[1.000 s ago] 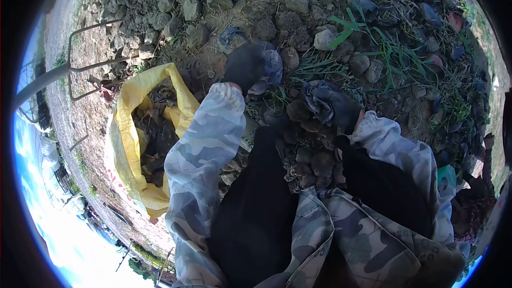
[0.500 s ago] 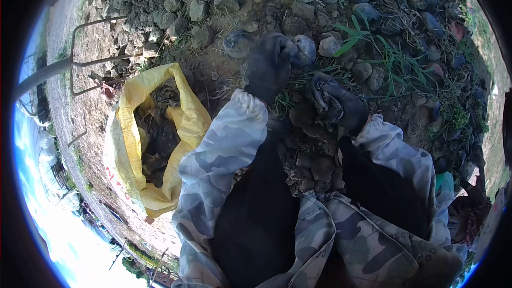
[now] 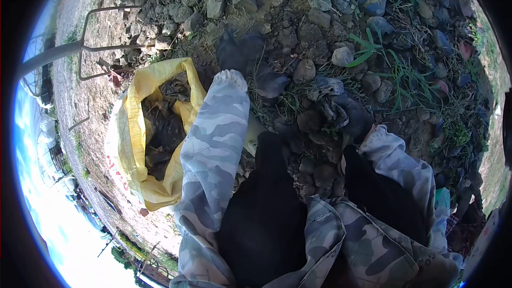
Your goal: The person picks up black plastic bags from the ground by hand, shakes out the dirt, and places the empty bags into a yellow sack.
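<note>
My left hand (image 3: pixel 240 52), in a dark glove, reaches low over the soil beyond the yellow sack. Its fingers are smeared by motion, and I cannot tell whether they hold anything. My right hand (image 3: pixel 353 117), also gloved, is closed near my right knee. From its fingers sticks out crumpled, dirty plastic film (image 3: pixel 328 89), grey and partly pale. The open yellow woven sack (image 3: pixel 137 144) stands to the left of my left sleeve, with dark crumpled material (image 3: pixel 161 133) inside.
A long-handled fork (image 3: pixel 80 46) with bent metal tines lies at the upper left. Stones (image 3: pixel 215 7) and clods cover the ground ahead. Grass tufts (image 3: pixel 408 82) grow among the stones on the right. Round stones or clods (image 3: pixel 324 175) lie between my knees.
My left hand has moved left, from beside a crumpled plastic piece to where another piece lay. The right hand stays near the knee, with more pale plastic showing. The view has shifted slightly.
</note>
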A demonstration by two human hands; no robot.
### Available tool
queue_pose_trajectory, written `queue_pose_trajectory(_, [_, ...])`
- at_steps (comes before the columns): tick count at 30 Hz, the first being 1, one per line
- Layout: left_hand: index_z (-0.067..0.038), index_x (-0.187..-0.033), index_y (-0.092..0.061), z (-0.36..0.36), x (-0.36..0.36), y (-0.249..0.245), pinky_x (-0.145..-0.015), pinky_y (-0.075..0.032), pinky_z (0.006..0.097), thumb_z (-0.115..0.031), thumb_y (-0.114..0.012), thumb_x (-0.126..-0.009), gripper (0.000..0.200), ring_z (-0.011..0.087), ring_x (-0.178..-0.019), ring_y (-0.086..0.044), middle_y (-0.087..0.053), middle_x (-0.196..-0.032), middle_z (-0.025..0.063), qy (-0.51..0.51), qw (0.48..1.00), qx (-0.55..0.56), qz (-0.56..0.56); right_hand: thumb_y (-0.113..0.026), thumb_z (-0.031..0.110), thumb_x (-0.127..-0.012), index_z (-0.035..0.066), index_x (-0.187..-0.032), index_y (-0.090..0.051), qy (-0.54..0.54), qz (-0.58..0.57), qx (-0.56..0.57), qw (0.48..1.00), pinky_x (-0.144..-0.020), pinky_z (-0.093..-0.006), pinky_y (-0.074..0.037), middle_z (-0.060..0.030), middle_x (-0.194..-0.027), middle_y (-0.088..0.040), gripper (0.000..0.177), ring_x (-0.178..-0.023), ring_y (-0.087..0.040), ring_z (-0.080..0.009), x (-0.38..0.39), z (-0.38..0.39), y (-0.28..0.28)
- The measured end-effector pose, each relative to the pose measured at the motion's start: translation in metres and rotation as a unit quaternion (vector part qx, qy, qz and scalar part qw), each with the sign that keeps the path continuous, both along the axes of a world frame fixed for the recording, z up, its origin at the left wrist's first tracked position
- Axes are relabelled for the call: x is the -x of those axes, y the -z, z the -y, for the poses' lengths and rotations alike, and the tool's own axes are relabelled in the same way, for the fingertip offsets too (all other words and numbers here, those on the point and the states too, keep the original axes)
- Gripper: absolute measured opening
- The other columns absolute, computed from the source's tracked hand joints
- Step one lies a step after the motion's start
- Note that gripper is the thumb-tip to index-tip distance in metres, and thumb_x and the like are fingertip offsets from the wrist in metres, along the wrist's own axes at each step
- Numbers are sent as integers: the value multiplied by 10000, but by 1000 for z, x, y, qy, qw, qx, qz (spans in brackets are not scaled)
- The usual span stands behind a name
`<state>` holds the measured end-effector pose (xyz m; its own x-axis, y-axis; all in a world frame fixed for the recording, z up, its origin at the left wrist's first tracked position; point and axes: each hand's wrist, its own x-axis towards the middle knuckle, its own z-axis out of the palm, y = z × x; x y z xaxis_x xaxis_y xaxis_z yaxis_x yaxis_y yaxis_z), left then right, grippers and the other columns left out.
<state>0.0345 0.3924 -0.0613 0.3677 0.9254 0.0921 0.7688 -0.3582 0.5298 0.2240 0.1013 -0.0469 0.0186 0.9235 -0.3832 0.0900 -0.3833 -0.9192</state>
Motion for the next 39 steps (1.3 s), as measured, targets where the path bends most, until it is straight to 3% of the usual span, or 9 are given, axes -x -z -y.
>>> queue_pose_trajectory(6, [-21,-979,-614,-3,4,10,-874,-451,443,-360,-704,-748,420,356,-979,-587,-610,-1033,216,15,982,51,-179,-663,57,-766,42,-1084,-606,48,-91,48,994,-807,-316,-466,-72,-1019,-598,323,-925,-574,-151,3,1,-7])
queue_pose_trajectory(10, [-19,-882,-635,-9,17,36,-800,-472,409,-287,-679,-777,291,330,-865,-619,-644,-890,176,-7,999,33,-23,-574,-2,-840,41,-1140,-574,-35,93,-56,993,-816,-263,-476,-56,-1040,-603,304,-933,-573,-122,-3,8,5])
queue_pose_trajectory(21, [15,-766,-588,-19,40,23,-598,-455,300,-167,-652,-798,196,98,-629,-535,-624,-715,63,-126,929,212,277,-485,153,-928,24,-1129,-573,75,-147,16,986,-786,-265,-486,-52,-1037,-615,254,-878,-595,-122,5,6,25])
queue_pose_trajectory(28, [-33,-836,-579,-18,32,-11,-680,-483,475,-261,-617,-797,234,388,-727,-623,-638,-757,186,-3,997,-26,-73,-489,155,-927,26,-1168,-547,245,-495,152,820,-809,-277,-480,-52,-1032,-616,280,-900,-593,-123,6,-4,6])
queue_pose_trajectory(29, [-40,-868,-582,-19,34,-14,-701,-476,505,-275,-598,-809,243,422,-772,-616,-639,-773,197,27,998,-17,-54,-493,155,-924,28,-1179,-540,103,-232,68,965,-808,-278,-482,-52,-1035,-617,289,-903,-595,-123,3,-3,-3])
queue_pose_trajectory(31, [-45,-872,-583,-21,35,-20,-696,-475,503,-277,-590,-819,238,412,-776,-618,-638,-772,188,7,998,-5,-57,-497,155,-922,30,-1191,-533,-50,58,-22,997,-807,-278,-484,-52,-1038,-617,299,-906,-596,-122,1,2,4])
queue_pose_trajectory(34, [-56,-895,-583,-20,40,-24,-686,-474,502,-279,-577,-838,229,401,-781,-619,-637,-819,183,-27,999,-12,-43,-498,153,-918,29,-1189,-533,30,-44,-11,999,-801,-285,-492,-56,-1035,-622,300,-906,-603,-129,6,7,32])
queue_pose_trajectory(36, [-63,-913,-582,-17,44,-18,-681,-474,502,-280,-572,-847,227,400,-782,-618,-638,-866,185,-32,999,-33,-25,-492,146,-919,28,-1202,-522,237,-491,148,825,-803,-290,-496,-61,-1047,-620,309,-906,-607,-139,10,-5,14])
queue_pose_trajectory(39, [-55,-879,-563,13,42,-2,-671,-467,468,-285,-608,-807,245,379,-778,-601,-618,-848,177,35,994,-92,-50,-486,135,-919,29,-1192,-531,253,-481,157,825,-808,-288,-495,-62,-1038,-623,297,-903,-609,-142,10,-7,9])
